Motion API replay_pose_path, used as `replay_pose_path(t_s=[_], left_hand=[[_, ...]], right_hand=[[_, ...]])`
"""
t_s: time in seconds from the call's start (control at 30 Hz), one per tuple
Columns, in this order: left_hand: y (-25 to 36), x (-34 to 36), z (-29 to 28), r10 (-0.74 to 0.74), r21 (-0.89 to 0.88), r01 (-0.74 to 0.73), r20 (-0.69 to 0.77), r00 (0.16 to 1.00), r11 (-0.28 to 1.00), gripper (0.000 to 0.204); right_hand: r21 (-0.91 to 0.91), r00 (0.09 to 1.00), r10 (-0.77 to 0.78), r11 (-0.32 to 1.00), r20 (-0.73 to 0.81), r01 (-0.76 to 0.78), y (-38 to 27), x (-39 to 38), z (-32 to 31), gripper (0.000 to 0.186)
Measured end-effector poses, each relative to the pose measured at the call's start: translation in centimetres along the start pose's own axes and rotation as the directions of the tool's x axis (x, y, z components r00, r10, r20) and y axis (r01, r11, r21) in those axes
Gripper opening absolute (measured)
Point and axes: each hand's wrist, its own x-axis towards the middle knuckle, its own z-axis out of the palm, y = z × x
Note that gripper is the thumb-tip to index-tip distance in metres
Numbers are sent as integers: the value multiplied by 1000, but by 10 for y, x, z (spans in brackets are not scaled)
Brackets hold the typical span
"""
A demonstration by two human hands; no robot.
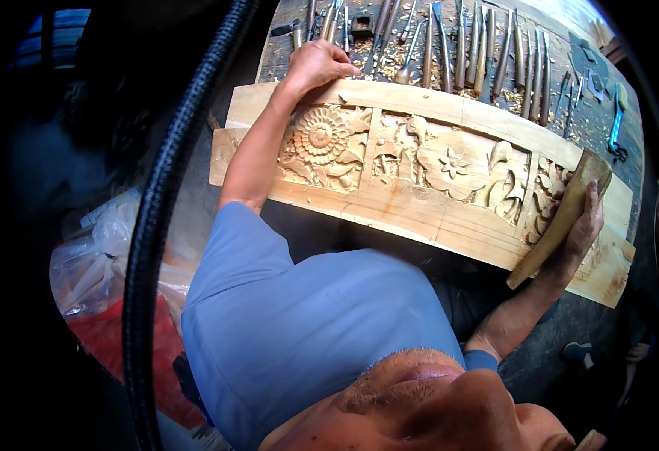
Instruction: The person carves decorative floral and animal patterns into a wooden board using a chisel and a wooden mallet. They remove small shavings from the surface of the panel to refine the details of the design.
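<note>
1. Already deeply carved, the curved wooden panel (420, 161) lay across the frame's middle, its sunflower (320, 137) at centre left and other blooms finished; the plain borders remained uncut.
2. At right, the right hand (579, 233) was clenched around a wooden mallet (559, 219).
3. At upper centre, the left hand (316, 66) reached the chisels (465, 49); whether it grasped one was unclear.
4. Tools crowded the top edge, leaving little free bench.

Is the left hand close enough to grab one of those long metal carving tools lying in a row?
Probably yes. The left hand rests on the top edge of the pale carved wooden panel, right beside the row of long metal carving tools, and nothing lies between them.
</note>
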Motion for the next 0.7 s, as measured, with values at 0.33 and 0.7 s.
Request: replay_pose_path(t_s=[0.33, 0.7], left_hand=[[10, 26, 7, 35, 301, -76, 140, 989, 951, 42], [17, 50, -29, 12, 398, 134, -344, 939, 908, 24]], right_hand=[[19, 998, -45, 999, -40, 46, 0, -5, 8, 45], [53, 999, 9, 999, -51, -7, -7, -12, 14, 39]])
